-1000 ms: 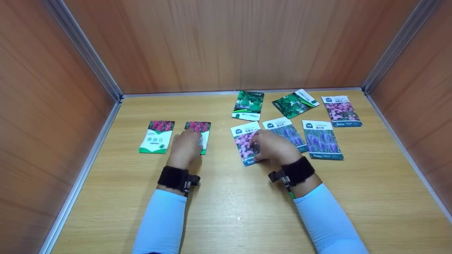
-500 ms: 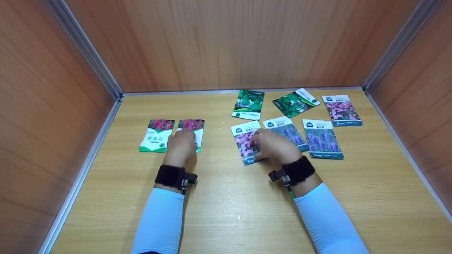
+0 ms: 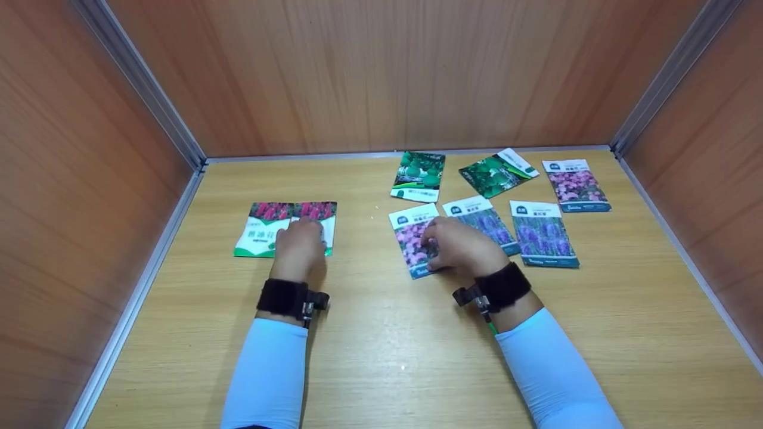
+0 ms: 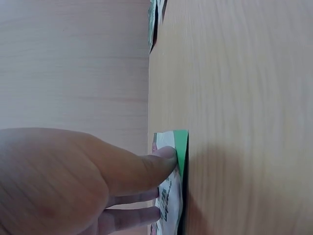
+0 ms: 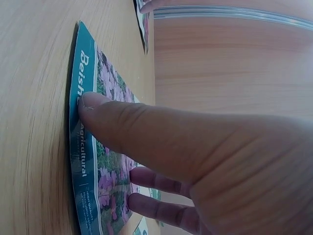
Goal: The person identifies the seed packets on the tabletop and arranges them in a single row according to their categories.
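Note:
My left hand [image 3: 300, 241] touches the face of a red-flowered seed packet [image 3: 317, 210] with a green lower edge. In the left wrist view its thumb lies near that green edge [image 4: 180, 144], and the fingertips meet the printed face. A matching seed packet [image 3: 257, 234] lies directly to the left, the two side by side at their edges. My right hand [image 3: 465, 241] rests on a pink-flowered seed packet [image 3: 408, 238]; in the right wrist view the thumb lies on the blue band [image 5: 87, 191] and the fingers touch the picture.
Two lavender packets [image 3: 477, 217], [image 3: 543, 235] lie right of my right hand. Behind are two green-leaf packets [image 3: 420, 173], [image 3: 495, 176] and another pink-flowered packet [image 3: 575, 187]. Wood-grain walls [image 3: 381, 77] enclose the table [image 3: 381, 333] at the back and sides.
My left hand has slid its red-flowered packet leftward across the table, and the gap to the matching packet has closed. The right hand and the other packets stay where they were.

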Demonstrator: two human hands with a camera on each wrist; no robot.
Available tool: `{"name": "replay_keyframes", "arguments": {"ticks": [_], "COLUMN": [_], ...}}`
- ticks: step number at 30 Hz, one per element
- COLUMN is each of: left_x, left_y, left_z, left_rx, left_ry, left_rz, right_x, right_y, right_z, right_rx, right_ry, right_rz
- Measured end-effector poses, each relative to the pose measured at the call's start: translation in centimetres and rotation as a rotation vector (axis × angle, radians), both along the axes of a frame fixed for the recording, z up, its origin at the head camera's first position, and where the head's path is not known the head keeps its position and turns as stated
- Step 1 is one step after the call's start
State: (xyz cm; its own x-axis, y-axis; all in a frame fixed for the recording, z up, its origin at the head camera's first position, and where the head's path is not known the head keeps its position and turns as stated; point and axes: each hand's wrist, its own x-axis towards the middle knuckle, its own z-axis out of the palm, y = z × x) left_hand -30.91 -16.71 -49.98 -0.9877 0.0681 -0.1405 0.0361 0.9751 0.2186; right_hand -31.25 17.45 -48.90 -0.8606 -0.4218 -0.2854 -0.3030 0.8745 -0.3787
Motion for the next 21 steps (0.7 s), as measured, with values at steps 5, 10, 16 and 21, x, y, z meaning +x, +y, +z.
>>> {"name": "replay_keyframes", "arguments": {"ticks": [5,10,16,21], "left_x": [-0.01,0.07,0.16,0.14], "left_y": [-0.12,-0.17,-0.24,-0.30], "left_z": [-0.08,0.01,0.17,0.31], "left_rx": [0.007,0.011,0.019,0.003], "left_ry": [0.001,0.004,-0.007,0.006], "left_rz": [-0.001,0.002,0.002,-0.010], "right_x": [0.10,0.14,0.13,0.18], "right_y": [-0.06,-0.11,-0.08,-0.06], "right_z": [0.12,0.18,0.09,-0.07], "right_rx": [-0.005,-0.010,-0.011,-0.014], "right_ry": [-0.011,-0.023,-0.016,0.017], "right_rz": [-0.013,-0.022,-0.020,0.002]}}
